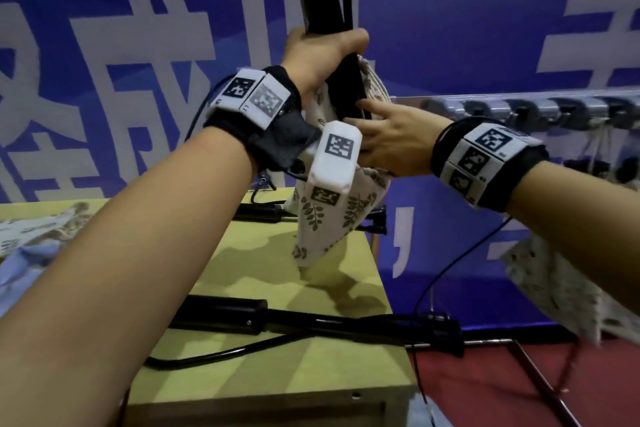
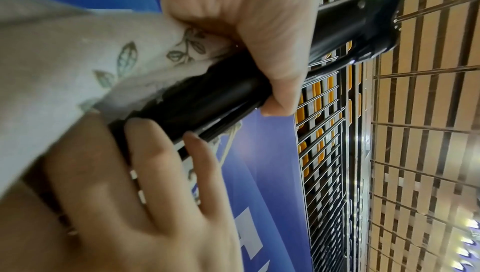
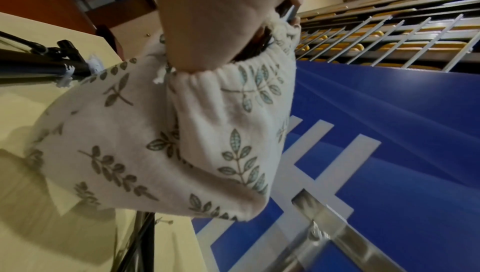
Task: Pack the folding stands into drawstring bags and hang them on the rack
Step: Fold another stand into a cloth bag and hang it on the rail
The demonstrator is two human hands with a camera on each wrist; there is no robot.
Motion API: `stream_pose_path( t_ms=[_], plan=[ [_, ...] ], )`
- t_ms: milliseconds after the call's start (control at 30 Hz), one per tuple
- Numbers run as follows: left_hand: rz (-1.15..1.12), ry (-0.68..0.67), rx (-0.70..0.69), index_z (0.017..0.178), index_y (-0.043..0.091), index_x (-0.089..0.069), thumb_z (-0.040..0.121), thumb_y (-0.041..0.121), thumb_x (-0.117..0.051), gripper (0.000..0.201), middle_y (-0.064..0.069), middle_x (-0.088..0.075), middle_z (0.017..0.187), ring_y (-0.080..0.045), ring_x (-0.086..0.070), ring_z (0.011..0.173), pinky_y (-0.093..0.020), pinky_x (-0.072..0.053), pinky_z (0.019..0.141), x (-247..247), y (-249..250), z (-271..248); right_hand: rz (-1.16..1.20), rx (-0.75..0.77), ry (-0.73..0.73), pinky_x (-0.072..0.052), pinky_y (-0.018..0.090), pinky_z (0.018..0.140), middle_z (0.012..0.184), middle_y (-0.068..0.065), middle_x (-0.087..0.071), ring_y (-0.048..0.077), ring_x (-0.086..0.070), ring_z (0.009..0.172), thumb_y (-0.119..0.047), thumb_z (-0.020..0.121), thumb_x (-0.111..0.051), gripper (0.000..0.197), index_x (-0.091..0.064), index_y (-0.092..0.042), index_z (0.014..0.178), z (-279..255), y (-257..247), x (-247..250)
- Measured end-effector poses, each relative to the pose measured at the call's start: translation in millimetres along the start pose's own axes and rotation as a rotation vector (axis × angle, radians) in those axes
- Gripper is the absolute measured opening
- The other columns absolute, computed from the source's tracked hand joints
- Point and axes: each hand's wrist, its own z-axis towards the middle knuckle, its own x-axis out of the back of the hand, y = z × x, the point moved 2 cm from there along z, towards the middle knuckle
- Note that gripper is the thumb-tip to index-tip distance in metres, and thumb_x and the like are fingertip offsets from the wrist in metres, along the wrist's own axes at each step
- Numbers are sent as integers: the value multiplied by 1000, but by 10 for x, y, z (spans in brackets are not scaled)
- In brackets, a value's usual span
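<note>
Two hands meet above the table (image 1: 322,381): left hand (image 1: 322,55) fisted around the upright folding stand (image 1: 341,80), right hand (image 1: 391,139) gripping the leaf-print drawstring bag (image 1: 329,218) at its mouth. Bag's corner brushes the tabletop; another stand (image 1: 311,322) overhangs the right edge. Banner (image 1: 485,28) lettering unreadable.

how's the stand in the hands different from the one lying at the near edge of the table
The held stand is nearly upright, its lower end inside the leaf-print bag; the table stand lies flat and unbagged. The left hand grips the held stand and the right hand is at the bag's mouth; nothing touches the table stand. The held stand runs out of the top of the head view; the table stand overhangs the table edge. Both are black and folded.
</note>
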Motion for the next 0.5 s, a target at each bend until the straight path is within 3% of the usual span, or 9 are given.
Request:
stream_pose_path(
  t_ms=[67,167,233,333,400,433,500],
  plan=[
    [-37,-12,0,65,12,-56,72,12,-71,17,7,-57,46,-5,-55,41,-16,-43,46,-99,-58,-52,1,-3,-22,-33,43,97,105,2,-70,25,-62,106,-17,70,-52,32,-73,-15,95,-75,-50,-57],
    [-33,-34,5,63,14,-45,74,12,-71,29,14,-50,32,3,-50,34,-15,-43,41,-237,-179,-117,-2,7,16,-29,44,101,111,7,-66,27,-59,110,-10,81,-37,35,-67,-12,100,-192,-119,-197],
    [-7,-40,8,62,16,-49,64,20,-74,25,11,-55,41,1,-52,40,-17,-46,50,-335,-241,-147,32,27,15,-27,44,103,115,9,-64,29,-58,112,-10,84,-32,35,-61,-10,103,-290,-190,-294],
    [-10,-36,53,65,18,-46,70,17,-74,28,10,-57,52,0,-53,46,-18,-47,53,-497,-355,-137,76,20,-36,-26,43,104,118,9,-64,28,-58,113,-12,83,-31,41,-65,-10,106,-402,-278,-431],
    [-20,-49,83,81,13,-56,65,23,-76,28,4,-62,70,-6,-60,60,-19,-47,54,-623,-441,-122,97,28,-61,-26,43,104,117,8,-65,27,-59,113,-13,83,-29,44,-67,-11,105,-480,-334,-548],
    [-32,-52,91,94,7,-61,60,26,-76,42,0,-64,77,-9,-62,64,-18,-46,52,-678,-485,-120,104,35,-53,-27,44,103,117,7,-65,27,-59,113,-13,84,-27,46,-68,-12,105,-510,-361,-594],
    [-29,-59,93,103,0,-63,58,26,-77,54,-2,-65,78,-12,-62,63,-16,-45,50,-765,-556,-155,107,21,1,-28,44,102,113,5,-67,26,-60,111,-13,90,-18,53,-70,-15,102,-567,-431,-665]
  ],
)
